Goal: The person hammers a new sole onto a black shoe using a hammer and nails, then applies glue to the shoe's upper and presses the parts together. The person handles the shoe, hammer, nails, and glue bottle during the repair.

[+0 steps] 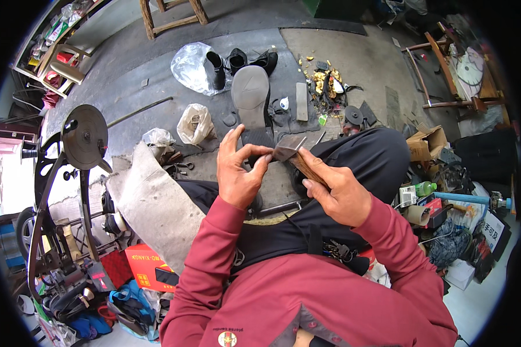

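My right hand (344,194) is wrapped round the wooden handle of a hammer (290,148), its metal head pointing left. Thumb and forefinger of my left hand (241,173) pinch together right beside the hammer head. Whatever they hold is too small to make out. Just beyond my hands, a shoe (250,89) stands sole up, its ridged heel toward me; what bears it from below is hidden. A thin metal tool (320,137) lies to the right of the heel.
Black shoes (215,70) lie by a clear plastic bag (190,65). A grey flat bar (301,102) and scattered scraps (328,84) are at the far right. On the left stands a hand-wheel machine (84,137); grey cloth (153,202) covers my left leg. Boxes (427,141) crowd the right.
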The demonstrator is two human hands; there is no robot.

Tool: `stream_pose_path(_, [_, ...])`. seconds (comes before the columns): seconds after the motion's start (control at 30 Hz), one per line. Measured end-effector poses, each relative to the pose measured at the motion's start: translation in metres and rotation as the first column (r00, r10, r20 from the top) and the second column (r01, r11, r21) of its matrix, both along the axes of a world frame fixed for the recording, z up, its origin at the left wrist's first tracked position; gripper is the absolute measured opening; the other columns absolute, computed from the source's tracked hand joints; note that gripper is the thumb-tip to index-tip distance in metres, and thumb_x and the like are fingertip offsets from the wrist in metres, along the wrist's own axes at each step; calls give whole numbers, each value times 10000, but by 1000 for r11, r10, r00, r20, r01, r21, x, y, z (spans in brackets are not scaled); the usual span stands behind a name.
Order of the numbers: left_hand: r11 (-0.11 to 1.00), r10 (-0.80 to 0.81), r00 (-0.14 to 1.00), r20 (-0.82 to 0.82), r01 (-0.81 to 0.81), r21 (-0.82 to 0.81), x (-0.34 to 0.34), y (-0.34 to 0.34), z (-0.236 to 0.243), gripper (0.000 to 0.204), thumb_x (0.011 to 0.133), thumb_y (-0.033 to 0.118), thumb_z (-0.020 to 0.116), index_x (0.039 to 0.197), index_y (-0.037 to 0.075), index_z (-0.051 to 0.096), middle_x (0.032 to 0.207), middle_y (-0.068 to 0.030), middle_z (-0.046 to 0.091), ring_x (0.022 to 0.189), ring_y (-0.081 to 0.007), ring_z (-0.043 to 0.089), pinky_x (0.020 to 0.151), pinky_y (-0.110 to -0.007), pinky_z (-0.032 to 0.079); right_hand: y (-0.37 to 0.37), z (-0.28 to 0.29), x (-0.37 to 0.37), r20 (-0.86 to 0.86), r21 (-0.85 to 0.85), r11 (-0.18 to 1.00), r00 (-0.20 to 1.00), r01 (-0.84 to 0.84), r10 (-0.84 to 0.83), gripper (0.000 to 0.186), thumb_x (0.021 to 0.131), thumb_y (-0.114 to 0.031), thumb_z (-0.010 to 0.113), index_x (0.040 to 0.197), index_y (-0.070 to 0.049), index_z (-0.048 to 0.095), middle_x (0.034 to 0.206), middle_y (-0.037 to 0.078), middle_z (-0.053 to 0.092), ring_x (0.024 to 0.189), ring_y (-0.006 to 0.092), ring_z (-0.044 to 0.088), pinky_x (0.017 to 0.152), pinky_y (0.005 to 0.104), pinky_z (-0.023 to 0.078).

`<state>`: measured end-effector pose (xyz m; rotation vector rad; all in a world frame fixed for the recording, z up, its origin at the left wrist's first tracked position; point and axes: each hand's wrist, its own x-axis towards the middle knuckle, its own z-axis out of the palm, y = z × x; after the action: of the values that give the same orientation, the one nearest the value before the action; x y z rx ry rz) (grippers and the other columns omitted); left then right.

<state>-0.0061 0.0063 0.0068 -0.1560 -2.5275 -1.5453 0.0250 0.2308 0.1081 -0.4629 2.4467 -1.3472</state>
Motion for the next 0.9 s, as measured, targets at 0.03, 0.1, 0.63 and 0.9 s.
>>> stream_pose_path(0.03, [1000,5,1000,-8,-5,13,-1,0,0,180,786,153,828,966,161,830,1497,-245,549,1425,-409,472,1191,-485,342,1,-1,-1,-113,-25,1000,994,-5,2,627,970,19,624,1551,79,397,1119,296,707,882,350,759,789,346,574])
stream_pose_path(0.1, [1000,0,1000,12,0,23,0,0,0,175,782,148,829,956,154,830,1497,-249,548,1426,-411,472,1192,-484,342,3,-1,1,-127,-123,992,991,18,-34,632,973,6,614,1557,75,384,1150,301,703,915,404,744,807,364,576])
stream_pose_path(0.63, [998,-66,998,-3,66,12,7,0,-16,521,888,225,742,1405,216,670,1592,-283,416,1457,-446,416,1208,-500,303,5,-5,-2,-10,-170,982,996,87,-90,591,1005,-1,606,1556,74,407,937,142,723,710,121,632,672,286,538])
stream_pose_path(0.9, [995,-88,996,-31,87,-53,8,-3,-14,538,893,198,746,1421,150,649,1617,-270,391,1482,-426,399,1219,-478,300,-4,-4,-10,-93,-115,993,996,1,-11,623,982,3,619,1561,56,396,1068,256,714,840,334,702,747,346,557])
